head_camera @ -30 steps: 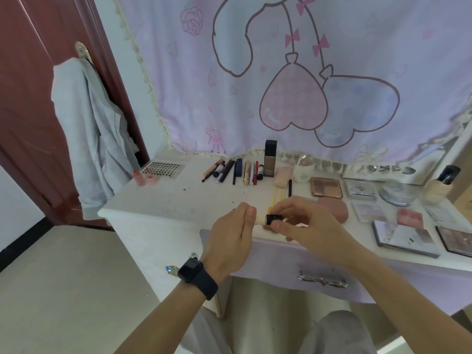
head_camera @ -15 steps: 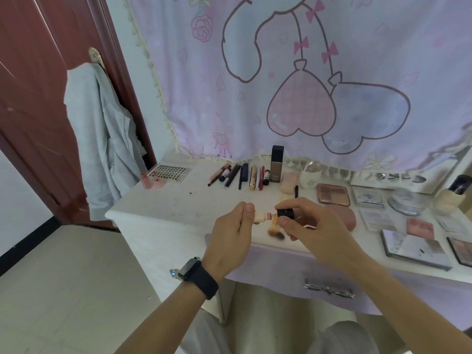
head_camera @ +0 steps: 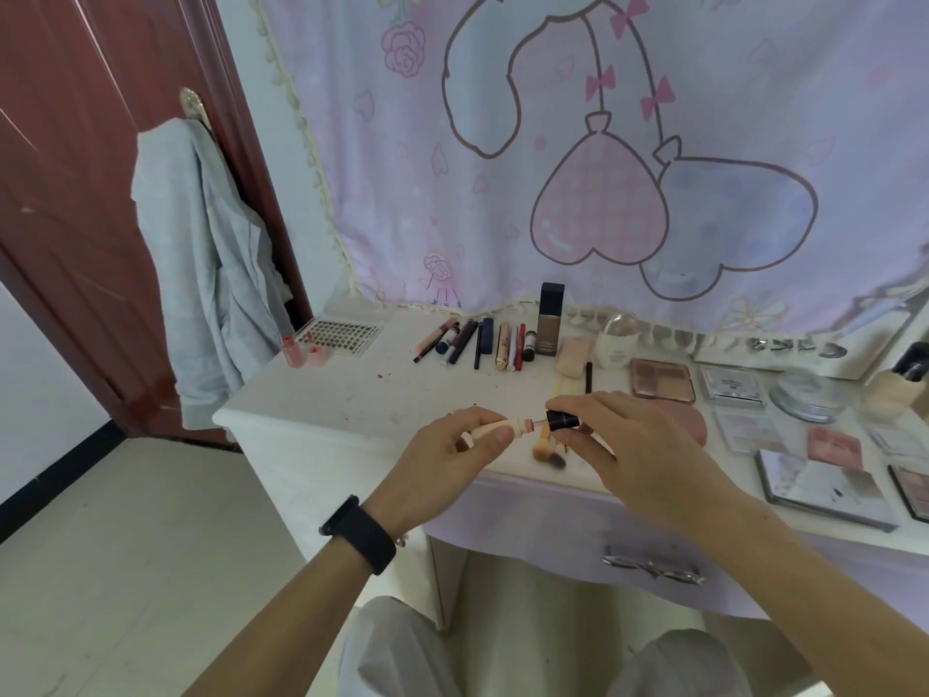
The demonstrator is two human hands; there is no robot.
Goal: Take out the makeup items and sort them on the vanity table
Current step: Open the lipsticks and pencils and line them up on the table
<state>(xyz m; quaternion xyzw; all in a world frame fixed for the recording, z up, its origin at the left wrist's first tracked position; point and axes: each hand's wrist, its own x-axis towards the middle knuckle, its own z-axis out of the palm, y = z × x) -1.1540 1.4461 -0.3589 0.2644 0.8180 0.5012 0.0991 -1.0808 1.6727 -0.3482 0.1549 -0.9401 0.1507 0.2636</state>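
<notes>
The left hand point(head_camera: 442, 460) holds a small cream tube point(head_camera: 490, 430) level above the front edge of the vanity table point(head_camera: 352, 394), thumb on top and fingers curled beneath it. The right hand point(head_camera: 643, 445) pinches the black cap point(head_camera: 563, 421) between thumb and forefinger, its other fingers loosely spread. The cap stands just apart from the tube's pink neck, joined to it only by a thin stem. It looks like a gloss or concealer wand, though the tip is hidden inside the neck. The main risk lies in that exposed stem. If the cap comes away at an angle, a loaded tip could smear the fingers or drip onto the tabletop, and a tube held level with its mouth open may ooze. Directly below the hands, a few short brushes point(head_camera: 548, 450) lie near the table's front edge, so a lowered wrist could sweep them to the floor. Setting the open tube among the pencils and lipsticks point(head_camera: 472, 339) ranged at the back would soil that row. No writing can be read. The dark foundation bottle point(head_camera: 551, 324), a clear compact point(head_camera: 731, 387) and the lash tray point(head_camera: 342, 334) each carry small print, but it is too fine to make out.
</notes>
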